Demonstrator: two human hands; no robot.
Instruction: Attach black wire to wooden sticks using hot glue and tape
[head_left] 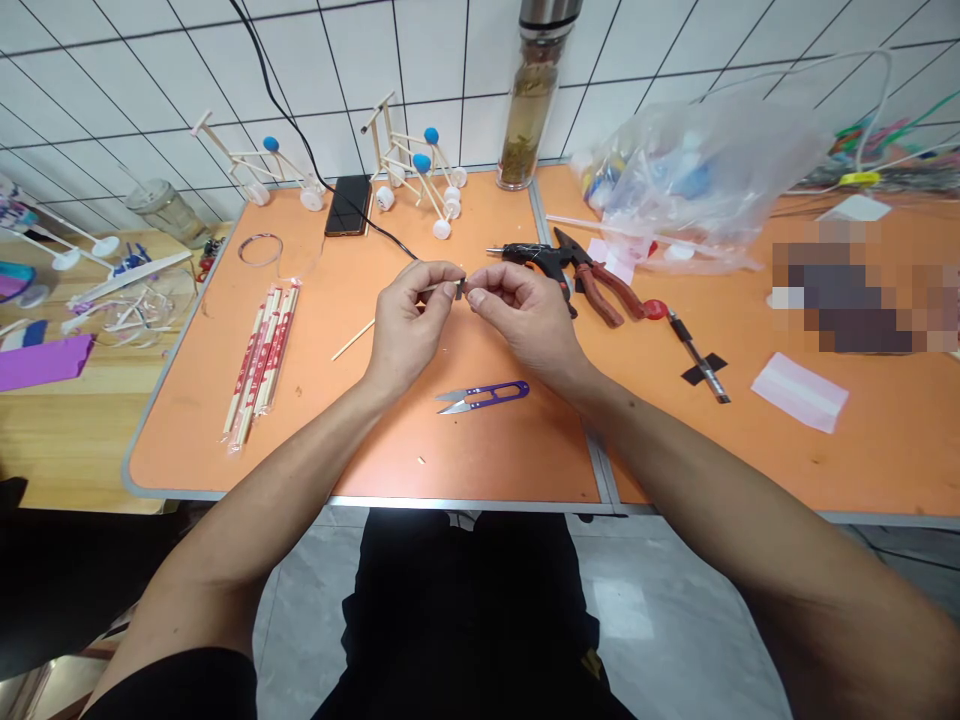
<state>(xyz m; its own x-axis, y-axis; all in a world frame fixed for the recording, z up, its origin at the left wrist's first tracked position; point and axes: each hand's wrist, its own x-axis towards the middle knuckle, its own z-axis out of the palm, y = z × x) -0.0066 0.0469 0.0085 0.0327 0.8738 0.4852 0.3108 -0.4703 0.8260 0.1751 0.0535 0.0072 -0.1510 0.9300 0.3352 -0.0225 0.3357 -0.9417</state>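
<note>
My left hand (409, 325) is closed in a pinch on a thin wooden stick (433, 287), whose tip shows between thumb and forefinger. At that tip is a small dark strip (460, 290). My right hand (521, 310) pinches right beside it, fingertips almost touching the left ones; what sits in them is hidden. Another visible length of thin stick (352, 340) runs out from behind my left hand; whether it is separate I cannot tell. Below the hands lie purple-handled thread snips (484, 397), blades pointing left.
Behind my right hand are a black glue gun (536, 258) and red-handled pliers (604, 285). Wrapped chopsticks (262, 360) lie left. Stick models with wheels (420, 165), a phone (348, 206) and a glass bottle (529, 120) line the back. A pen (697, 355) and plastic bag (697, 180) are right.
</note>
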